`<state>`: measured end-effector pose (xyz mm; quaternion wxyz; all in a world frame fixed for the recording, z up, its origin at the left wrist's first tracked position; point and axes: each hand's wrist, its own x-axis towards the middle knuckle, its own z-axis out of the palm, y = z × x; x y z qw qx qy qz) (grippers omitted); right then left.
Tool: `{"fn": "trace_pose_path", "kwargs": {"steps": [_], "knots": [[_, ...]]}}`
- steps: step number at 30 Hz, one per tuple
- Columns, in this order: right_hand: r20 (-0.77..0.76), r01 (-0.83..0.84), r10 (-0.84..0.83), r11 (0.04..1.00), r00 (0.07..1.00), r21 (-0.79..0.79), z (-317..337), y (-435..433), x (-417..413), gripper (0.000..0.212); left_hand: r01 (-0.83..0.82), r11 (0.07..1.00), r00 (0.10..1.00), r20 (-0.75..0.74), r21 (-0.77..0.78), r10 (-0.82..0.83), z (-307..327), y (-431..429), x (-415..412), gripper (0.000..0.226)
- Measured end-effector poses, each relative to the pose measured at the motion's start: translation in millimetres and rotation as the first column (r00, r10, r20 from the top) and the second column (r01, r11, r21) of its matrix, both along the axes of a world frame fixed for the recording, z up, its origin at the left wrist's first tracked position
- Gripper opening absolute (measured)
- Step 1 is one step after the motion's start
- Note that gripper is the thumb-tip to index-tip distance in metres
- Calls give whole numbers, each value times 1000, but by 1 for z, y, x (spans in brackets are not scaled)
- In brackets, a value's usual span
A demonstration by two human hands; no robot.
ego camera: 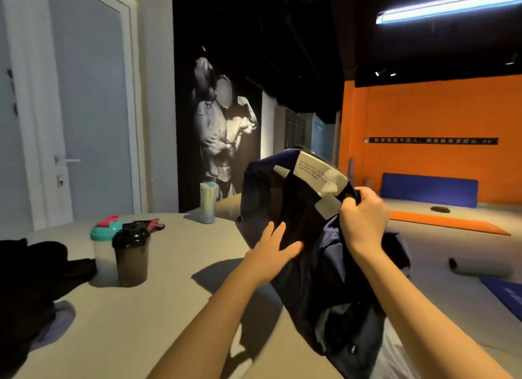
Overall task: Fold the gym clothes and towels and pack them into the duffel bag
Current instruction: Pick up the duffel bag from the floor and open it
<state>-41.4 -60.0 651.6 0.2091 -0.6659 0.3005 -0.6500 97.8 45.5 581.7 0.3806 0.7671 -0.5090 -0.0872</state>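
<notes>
From the head view, the navy duffel bag (324, 279) hangs lifted above the right side of the grey table (175, 265). The right hand (364, 220) clenches its top edge, and the left hand (271, 248) presses its side with straight fingers. Black clothes (31, 277) lie heaped at the table's left.

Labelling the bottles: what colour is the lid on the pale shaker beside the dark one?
The lid is teal, clearest in the head view.

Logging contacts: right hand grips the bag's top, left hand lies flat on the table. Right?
No. In the head view the left hand lies flat on the bag, not the table; the right hand does grip the bag's top.
</notes>
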Motion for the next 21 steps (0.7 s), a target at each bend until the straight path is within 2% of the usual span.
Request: {"fn": "trace_pose_path", "kwargs": {"steps": [3, 5, 8, 10, 11, 13, 16, 18, 21], "knots": [[-49, -73, 79, 991, 996, 115, -27, 12, 54, 16, -132, 986, 989, 81, 101, 124, -21, 11, 41, 52], [-91, -117, 136, 975, 987, 188, -50, 23, 86, 17, -190, 976, 980, 76, 102, 183, -40, 27, 60, 49], [-167, -159, 211, 947, 963, 279, -82, 35, 129, 16, -168, 985, 980, -103, 29, 170, -57, 57, 66, 53], [-216, -186, 259, 934, 941, 306, -96, 41, 150, 15, -109, 994, 972, -204, 31, 113, -71, 78, 59, 76], [-240, -197, 277, 931, 930, 308, -101, 45, 157, 15, -115, 989, 977, -171, 91, 129, -76, 86, 56, 85], [-296, -211, 307, 925, 905, 316, -109, 50, 162, 15, -190, 961, 979, -33, 201, 201, -88, 90, 54, 89], [-405, -255, 380, 909, 831, 330, -118, 49, 156, 18, -269, 923, 962, 118, 274, 246, -95, 84, 51, 80], [-541, -289, 409, 911, 735, 295, -120, 47, 138, 27, -294, 909, 952, 181, 295, 249, -100, 80, 49, 74], [-792, -178, 183, 979, 583, 96, -132, 46, 101, 64, -314, 898, 941, 228, 308, 251, -109, 76, 50, 68]]}}
